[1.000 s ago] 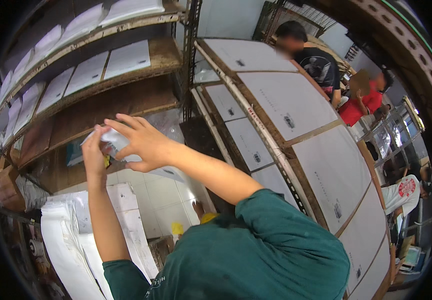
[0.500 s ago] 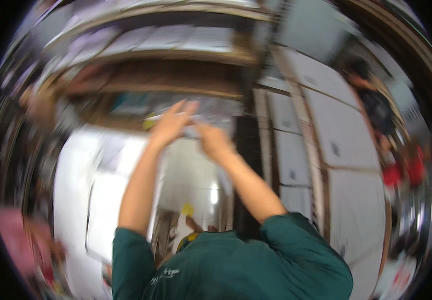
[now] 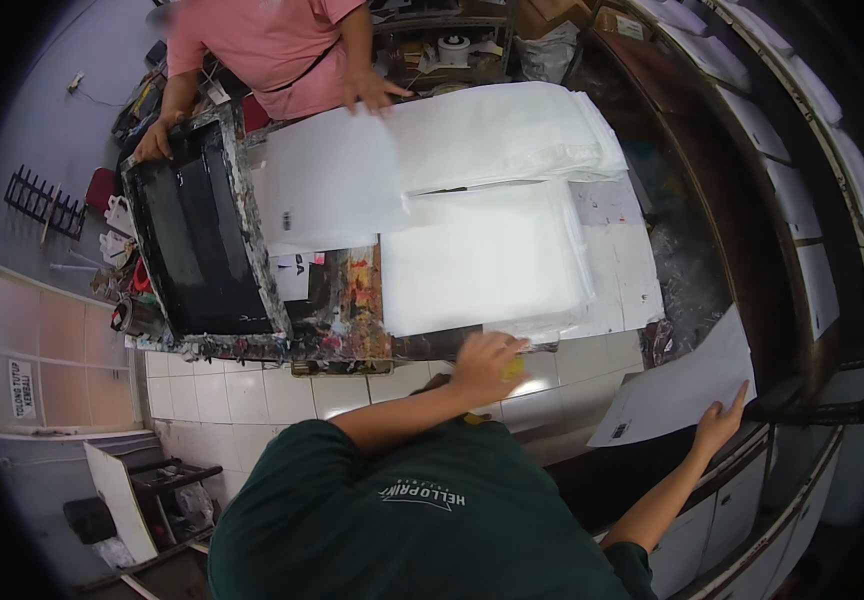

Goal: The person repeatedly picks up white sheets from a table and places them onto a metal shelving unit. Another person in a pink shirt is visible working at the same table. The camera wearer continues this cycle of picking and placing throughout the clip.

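Observation:
My right hand [image 3: 720, 420] pinches the lower edge of a white sheet [image 3: 682, 385] with a small dark print in one corner, held out over the dark wooden rack on the right. My left hand [image 3: 487, 365] is blurred, its fingers curled at the front edge of the paint-stained table [image 3: 352, 330]. It sits just below a stack of white sheets [image 3: 482, 255], with something yellow [image 3: 513, 369] at its fingers. Whether it grips anything is unclear.
Across the table a person in a pink shirt [image 3: 262, 40] rests one hand on a white sheet [image 3: 327, 180] and the other on a black printing screen frame [image 3: 197, 235]. More white sheets [image 3: 512, 125] lie behind. Racks with sheets [image 3: 812, 270] run along the right.
The view has swung down from the shelves to the table. Both hands were raised together at a shelf; now the right holds a white sheet low and the left is at the table edge.

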`<state>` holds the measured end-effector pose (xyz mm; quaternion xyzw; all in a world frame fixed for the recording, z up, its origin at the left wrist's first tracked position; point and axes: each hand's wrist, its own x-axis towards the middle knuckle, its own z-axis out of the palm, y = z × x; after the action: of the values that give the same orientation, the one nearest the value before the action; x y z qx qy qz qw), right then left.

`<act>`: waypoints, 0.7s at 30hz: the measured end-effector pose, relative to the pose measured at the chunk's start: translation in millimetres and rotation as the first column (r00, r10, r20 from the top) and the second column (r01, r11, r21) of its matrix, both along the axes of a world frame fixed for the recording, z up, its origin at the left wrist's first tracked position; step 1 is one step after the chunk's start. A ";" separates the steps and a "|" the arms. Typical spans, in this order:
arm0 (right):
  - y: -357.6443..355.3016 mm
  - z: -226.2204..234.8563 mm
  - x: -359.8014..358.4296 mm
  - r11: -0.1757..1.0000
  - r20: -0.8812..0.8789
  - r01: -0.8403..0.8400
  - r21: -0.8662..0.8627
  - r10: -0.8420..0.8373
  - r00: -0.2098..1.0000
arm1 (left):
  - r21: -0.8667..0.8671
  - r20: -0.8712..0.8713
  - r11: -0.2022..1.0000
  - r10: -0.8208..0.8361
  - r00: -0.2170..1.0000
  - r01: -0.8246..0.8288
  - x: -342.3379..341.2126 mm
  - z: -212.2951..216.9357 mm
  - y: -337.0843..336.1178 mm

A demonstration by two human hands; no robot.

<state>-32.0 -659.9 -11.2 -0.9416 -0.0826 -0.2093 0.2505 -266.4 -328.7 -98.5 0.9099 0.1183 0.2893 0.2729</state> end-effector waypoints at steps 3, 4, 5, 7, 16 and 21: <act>-14.9 -14.7 -5.1 1.000 -0.005 0.014 -0.012 -0.014 1.000 | 0.259 -0.108 0.882 0.431 0.896 -0.393 -13.1 -20.9 69.0; -14.0 -21.2 -12.5 0.998 0.030 -0.022 -0.053 0.023 0.999 | 0.290 -0.109 0.837 0.510 0.853 -0.463 -8.0 -30.7 96.7; -8.5 -23.4 -16.3 0.993 0.062 -0.053 -0.101 0.060 0.996 | 0.317 -0.109 0.789 0.581 0.806 -0.526 0.5 -43.7 122.1; 10.4 -11.4 -25.1 0.991 0.015 -0.060 -0.121 0.063 0.998 | 0.255 -0.277 0.863 0.497 0.822 -0.435 27.0 -55.1 151.7; 94.2 79.8 -28.0 0.994 0.080 0.059 -0.091 -0.052 0.995 | 0.083 -0.123 0.996 -0.003 0.992 0.013 77.4 -127.1 202.1; 8.7 174.4 -7.7 0.950 0.159 0.309 -0.049 -0.298 0.941 | 0.263 -0.215 0.962 -0.016 0.977 0.073 92.1 -79.0 201.7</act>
<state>-39.7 -651.2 163.2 -0.9331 0.0375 -0.3125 0.1738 -174.3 -127.0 -177.5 0.9664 0.0857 0.1985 0.1393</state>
